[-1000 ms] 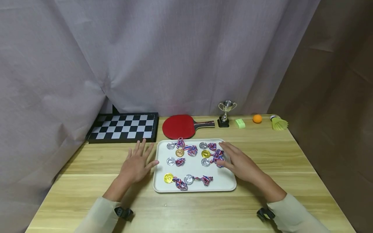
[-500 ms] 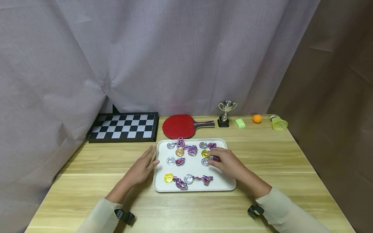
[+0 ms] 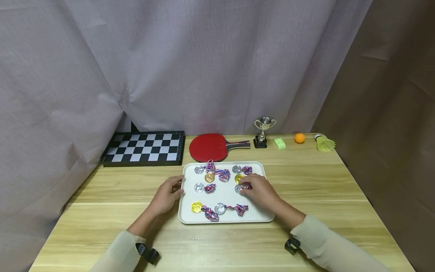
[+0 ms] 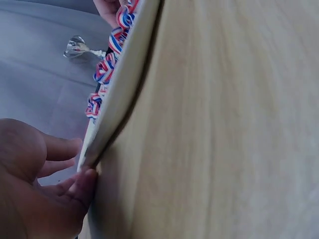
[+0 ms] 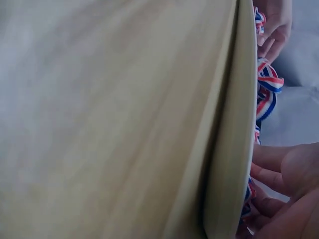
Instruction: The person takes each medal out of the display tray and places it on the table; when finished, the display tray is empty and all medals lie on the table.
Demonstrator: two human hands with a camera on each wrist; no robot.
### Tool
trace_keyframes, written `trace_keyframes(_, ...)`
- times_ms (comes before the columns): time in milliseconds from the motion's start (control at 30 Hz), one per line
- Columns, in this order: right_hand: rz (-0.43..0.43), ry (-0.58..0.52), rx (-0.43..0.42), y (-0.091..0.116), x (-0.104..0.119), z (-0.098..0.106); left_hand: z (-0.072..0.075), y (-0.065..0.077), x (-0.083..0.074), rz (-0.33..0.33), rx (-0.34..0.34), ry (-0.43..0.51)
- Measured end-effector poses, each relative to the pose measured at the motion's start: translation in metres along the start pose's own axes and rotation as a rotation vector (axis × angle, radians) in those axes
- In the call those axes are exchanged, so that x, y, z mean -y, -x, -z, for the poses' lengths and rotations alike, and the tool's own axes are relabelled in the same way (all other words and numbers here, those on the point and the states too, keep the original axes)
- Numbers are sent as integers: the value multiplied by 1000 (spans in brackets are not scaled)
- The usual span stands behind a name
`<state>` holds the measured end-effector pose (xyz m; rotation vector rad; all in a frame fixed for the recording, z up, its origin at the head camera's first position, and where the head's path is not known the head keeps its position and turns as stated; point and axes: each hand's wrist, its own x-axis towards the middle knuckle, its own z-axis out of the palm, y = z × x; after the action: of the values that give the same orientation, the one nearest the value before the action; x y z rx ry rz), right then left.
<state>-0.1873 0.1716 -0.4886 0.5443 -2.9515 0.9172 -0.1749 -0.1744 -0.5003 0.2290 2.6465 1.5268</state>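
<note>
A white tray (image 3: 217,219) bears several gold and silver medals with knotted red, white and blue ribbons. At its left edge my left hand (image 3: 167,194) grips the rim, fingers bent; the left wrist view shows thumb and fingertips (image 4: 88,174) at the tray's end. My right hand (image 3: 259,190) reaches over the right side, curled, its fingertips beside a gold medal (image 3: 238,178) and a silver medal (image 3: 238,188). Their ribbons are mostly hidden under it; I cannot tell whether it pinches one. Above them lies another silver medal (image 3: 236,169).
Along the back stand or lie a chessboard (image 3: 144,149), a red table tennis bat (image 3: 209,147), a small trophy (image 3: 263,132), a light green block (image 3: 280,144), an orange ball (image 3: 300,138) and a yellow shuttlecock (image 3: 325,143). A grey cloth (image 3: 217,68) hangs behind the table.
My right hand has moved left from the tray's right rim over the medals there. The left hand's spread fingers have come together and bent at the left rim.
</note>
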Motion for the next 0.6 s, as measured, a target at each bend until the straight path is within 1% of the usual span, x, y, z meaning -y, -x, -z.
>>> trace_keyframes(167,-4,25,2,0,2,-3,0,-2,5,-8,13,9)
trace_keyframes(300,-13,13,23,1,2,-3,3,-3,7,-19,34,16)
trace_keyframes(433,-34,-41,43,1,0,-3,4,-4,8,-24,46,-1)
trace_keyframes(600,-34,-137,47,2,-6,-4,4,-4,8,-19,43,-15)
